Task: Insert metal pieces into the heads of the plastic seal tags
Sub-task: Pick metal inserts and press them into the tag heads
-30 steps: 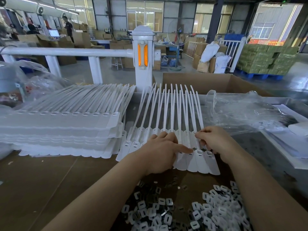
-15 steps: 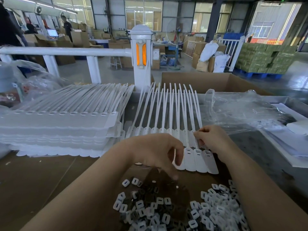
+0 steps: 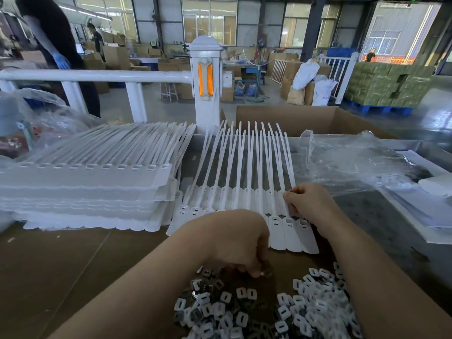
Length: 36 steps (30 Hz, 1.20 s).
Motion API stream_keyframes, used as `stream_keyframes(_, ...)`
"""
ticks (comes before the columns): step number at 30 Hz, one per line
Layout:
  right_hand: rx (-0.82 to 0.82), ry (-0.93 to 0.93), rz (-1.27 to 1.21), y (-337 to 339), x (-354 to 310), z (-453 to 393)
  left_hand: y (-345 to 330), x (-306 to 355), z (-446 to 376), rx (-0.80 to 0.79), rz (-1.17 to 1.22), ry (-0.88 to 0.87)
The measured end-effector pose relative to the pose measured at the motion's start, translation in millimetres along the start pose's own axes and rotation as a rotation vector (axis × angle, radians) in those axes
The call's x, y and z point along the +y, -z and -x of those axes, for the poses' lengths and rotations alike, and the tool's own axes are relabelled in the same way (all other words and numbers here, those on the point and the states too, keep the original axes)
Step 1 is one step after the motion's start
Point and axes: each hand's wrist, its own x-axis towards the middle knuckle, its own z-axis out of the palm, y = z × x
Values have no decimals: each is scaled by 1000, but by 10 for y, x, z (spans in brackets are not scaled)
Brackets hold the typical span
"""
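A joined row of white plastic seal tags [image 3: 247, 192] lies flat in front of me, straps pointing away, heads near me. My right hand [image 3: 308, 204] pinches the rightmost tags just above their heads. My left hand [image 3: 234, 241] is down over the pile of small metal pieces and white inserts [image 3: 244, 309], its fingertips curled and pinching a small metal piece at the pile's far edge. The left hand hides the middle tag heads.
A tall stack of tag sheets [image 3: 85, 187] sits at left. Crumpled clear plastic bags [image 3: 347, 162] lie at right, an open cardboard box [image 3: 293, 118] behind. A white railing post [image 3: 205, 81] stands beyond the table. A person [image 3: 58, 45] stands far left.
My left hand has left the tag heads and dropped toward me onto the pile of pieces. The right hand has stayed on the rightmost tags. A person has walked in at far left.
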Motion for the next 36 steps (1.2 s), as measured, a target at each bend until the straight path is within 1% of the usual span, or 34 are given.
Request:
stream_keyframes(2,-2,8,9,-1,5,-4,-34,-1,-37,67,0,-52)
stream_keyframes(5,-12,13,-4,6,14,-15,-79,1,-94,104,74,-84)
stream_keyframes(11,-8,6,-13,7,13,-25,-96,-42,-160,121,166,-117)
stream_keyframes(16,-5,15,-9,7,21,-38,-52,-137,-161,60,316,-113)
stream_keyframes(18,-5,14,-22,8,17,-35,-52,-161,-166,69,421,-118)
stream_keyframes(21,-5,32,-50,14,11,-24,-41,-201,-211,193,532,-96)
stream_keyframes(24,2,121,-57,26,-11,-13,-50,-244,-286,351,581,-46)
stream_keyframes(27,-86,186,-107,55,-69,16,-96,-270,-338,446,730,-35)
stream_keyframes(30,-279,205,-208,112,-95,51,-140,-274,-372,518,903,-27)
stream_keyframes(32,-392,216,-218,135,-101,75,-152,-279,-386,545,973,-30)
stream_keyframes(36,-449,247,-207,144,-105,96,-163,-288,-386,550,1020,-28)
